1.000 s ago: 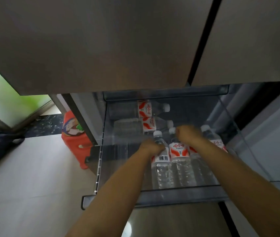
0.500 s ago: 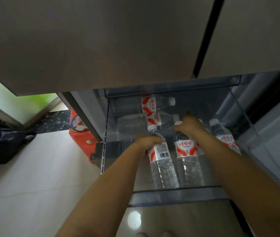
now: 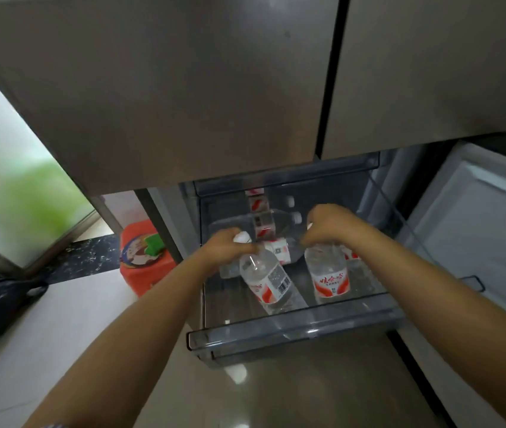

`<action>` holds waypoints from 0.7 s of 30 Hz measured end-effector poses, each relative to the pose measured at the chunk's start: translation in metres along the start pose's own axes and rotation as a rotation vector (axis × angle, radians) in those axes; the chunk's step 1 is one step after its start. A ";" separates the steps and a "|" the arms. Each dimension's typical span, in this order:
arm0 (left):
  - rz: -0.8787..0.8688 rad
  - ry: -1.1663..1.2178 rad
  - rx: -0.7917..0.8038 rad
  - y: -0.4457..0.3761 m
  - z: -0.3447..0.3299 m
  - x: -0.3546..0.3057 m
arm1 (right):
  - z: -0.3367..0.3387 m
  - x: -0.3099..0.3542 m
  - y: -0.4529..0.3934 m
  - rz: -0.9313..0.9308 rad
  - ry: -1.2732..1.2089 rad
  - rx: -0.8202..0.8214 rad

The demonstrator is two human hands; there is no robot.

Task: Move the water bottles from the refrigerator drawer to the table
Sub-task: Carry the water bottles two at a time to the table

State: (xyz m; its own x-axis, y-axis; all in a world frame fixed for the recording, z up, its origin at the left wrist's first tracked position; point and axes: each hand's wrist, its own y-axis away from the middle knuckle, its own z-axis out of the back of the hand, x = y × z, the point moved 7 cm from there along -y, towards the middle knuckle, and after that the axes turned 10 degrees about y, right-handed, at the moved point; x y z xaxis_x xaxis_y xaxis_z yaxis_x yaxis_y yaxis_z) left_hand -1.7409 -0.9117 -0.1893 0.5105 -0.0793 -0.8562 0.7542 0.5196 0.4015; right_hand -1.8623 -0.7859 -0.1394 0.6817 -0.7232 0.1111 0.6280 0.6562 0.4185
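Each bottle is gripped at the neck, presumably so that it can be lifted clear of the refrigerator drawer [image 3: 292, 335]. The left hand [image 3: 225, 247] is curled round a tilted water bottle [image 3: 265, 279]; the right hand [image 3: 327, 225] is curled round an upright water bottle [image 3: 329, 276]. Beyond both grips, at least three lying bottles [image 3: 264, 225] can be counted in the drawer.

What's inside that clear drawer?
The clear drawer holds water bottles: the hands grip two by their tops, left hand, right hand. More bottles lie behind them; the hands hide some.
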 end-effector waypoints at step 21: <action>-0.333 -0.377 -0.710 0.207 0.025 -0.102 | 0.080 0.062 0.167 0.436 0.040 -0.379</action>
State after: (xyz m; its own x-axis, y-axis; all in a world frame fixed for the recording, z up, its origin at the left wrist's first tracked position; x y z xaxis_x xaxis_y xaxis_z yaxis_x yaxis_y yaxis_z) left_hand -1.6265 -0.8178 -0.0109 0.5070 -0.5325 -0.6778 0.5166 0.8172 -0.2556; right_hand -1.7454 -0.7384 0.0091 0.9166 -0.3645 0.1641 0.3712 0.9285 -0.0113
